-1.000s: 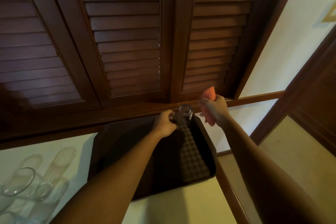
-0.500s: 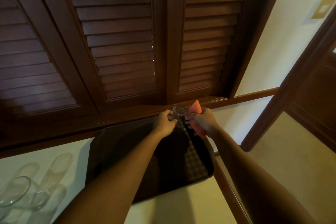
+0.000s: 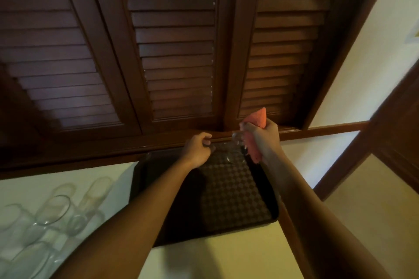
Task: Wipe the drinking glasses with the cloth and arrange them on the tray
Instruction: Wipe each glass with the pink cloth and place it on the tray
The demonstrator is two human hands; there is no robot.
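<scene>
R hand (image 3: 264, 140) grip clutches pink cloth (image 3: 257, 120) + glass (image 3: 237, 142) over tray (image 3: 226, 188) far edge; L hand (image 3: 197, 149) grip curled, glass contact unclear; other glasses (image 3: 52, 215) on table, left.

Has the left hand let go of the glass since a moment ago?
Yes. The left hand now sits apart from the glass, left of it above the tray's far edge; the right hand holds glass and cloth.

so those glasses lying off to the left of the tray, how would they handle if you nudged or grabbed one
The glasses lie on their sides on the counter, so a nudge would probably set one rolling. They look thin and clear, so likely fragile and fairly light. Smooth glass may slip in bare fingers; they lie close together, so moving one could knock its neighbours.
</scene>
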